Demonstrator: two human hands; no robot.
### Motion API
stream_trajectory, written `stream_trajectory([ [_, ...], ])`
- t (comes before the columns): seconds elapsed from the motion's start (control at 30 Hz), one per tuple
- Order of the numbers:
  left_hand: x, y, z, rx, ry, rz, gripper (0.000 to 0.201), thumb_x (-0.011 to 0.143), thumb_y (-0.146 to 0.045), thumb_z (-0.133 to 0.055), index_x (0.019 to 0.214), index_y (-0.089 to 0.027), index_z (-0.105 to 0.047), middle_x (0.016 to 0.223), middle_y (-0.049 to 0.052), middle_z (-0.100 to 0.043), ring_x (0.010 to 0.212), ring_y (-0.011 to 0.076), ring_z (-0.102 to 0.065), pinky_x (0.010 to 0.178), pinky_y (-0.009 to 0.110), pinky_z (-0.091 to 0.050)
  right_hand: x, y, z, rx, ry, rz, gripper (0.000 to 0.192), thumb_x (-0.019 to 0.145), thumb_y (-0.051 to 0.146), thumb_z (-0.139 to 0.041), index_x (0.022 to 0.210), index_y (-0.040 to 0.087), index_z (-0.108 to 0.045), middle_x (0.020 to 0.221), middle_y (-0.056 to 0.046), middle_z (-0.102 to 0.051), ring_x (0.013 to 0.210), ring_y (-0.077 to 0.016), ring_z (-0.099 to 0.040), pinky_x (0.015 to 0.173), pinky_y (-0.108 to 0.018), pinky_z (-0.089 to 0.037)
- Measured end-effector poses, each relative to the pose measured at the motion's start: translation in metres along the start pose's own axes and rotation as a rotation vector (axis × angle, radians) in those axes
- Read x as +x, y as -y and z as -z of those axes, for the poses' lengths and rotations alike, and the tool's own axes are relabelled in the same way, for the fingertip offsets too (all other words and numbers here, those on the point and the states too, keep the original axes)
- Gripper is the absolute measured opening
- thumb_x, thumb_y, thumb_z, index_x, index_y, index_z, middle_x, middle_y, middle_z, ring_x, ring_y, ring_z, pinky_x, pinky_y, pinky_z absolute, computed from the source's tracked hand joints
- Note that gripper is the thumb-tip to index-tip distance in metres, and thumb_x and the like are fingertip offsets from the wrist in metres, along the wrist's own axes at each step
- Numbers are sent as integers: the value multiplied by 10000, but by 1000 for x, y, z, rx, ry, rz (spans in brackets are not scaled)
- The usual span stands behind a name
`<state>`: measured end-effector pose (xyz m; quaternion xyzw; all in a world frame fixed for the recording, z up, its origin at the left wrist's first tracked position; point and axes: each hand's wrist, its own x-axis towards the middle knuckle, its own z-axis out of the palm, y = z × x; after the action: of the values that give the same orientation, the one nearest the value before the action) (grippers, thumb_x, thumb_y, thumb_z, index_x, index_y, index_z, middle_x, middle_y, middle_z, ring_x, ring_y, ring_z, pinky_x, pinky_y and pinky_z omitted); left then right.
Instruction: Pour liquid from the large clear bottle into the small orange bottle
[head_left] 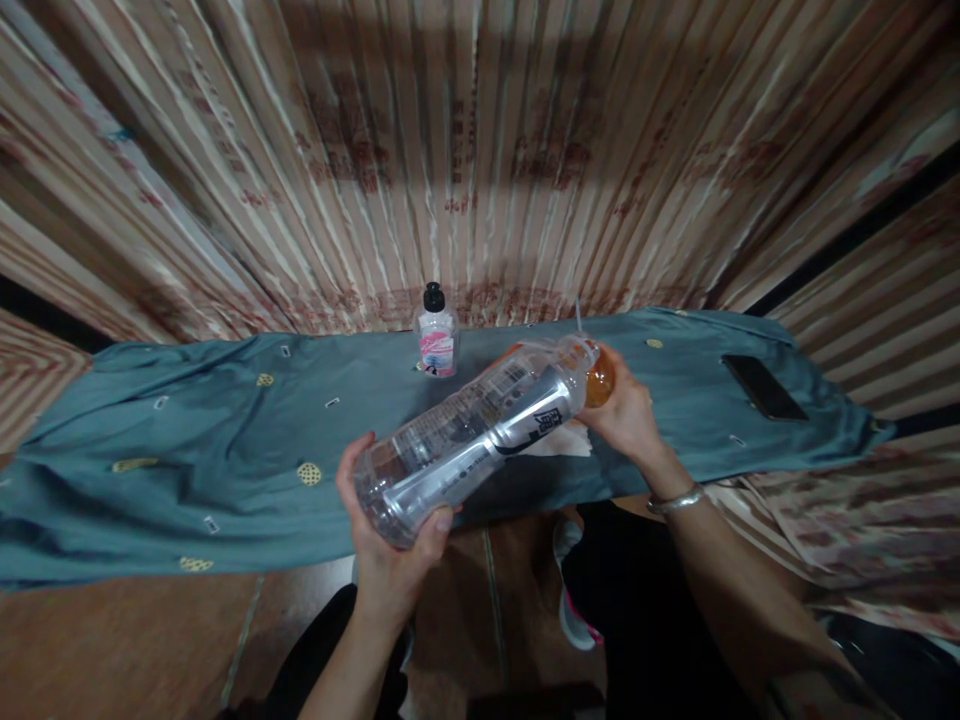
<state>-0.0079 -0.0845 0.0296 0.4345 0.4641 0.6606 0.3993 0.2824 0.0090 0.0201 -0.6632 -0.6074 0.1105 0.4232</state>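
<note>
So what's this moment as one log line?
left hand: holds big bottle near base; right hand: at its neck; small bottle: upright on cloth; phone: on cloth

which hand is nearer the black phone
Right. The right hand is left of the phone; the left hand, farther left, holds the base of the large clear bottle.
</note>
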Motion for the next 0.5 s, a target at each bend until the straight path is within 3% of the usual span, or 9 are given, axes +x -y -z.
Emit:
stream_trajectory([
  [0.5, 0, -6, -5, 14, -3, -11, 941, 666, -490, -934, 1424, -256, -428, 1227, 100, -559, 924, 244, -697, 590, 288, -639, 1, -1, 0, 1, -12, 25, 923, 610, 453, -861, 1446, 216, -548, 1304, -133, -769, 1171, -389, -754, 1022, -548, -613],
])
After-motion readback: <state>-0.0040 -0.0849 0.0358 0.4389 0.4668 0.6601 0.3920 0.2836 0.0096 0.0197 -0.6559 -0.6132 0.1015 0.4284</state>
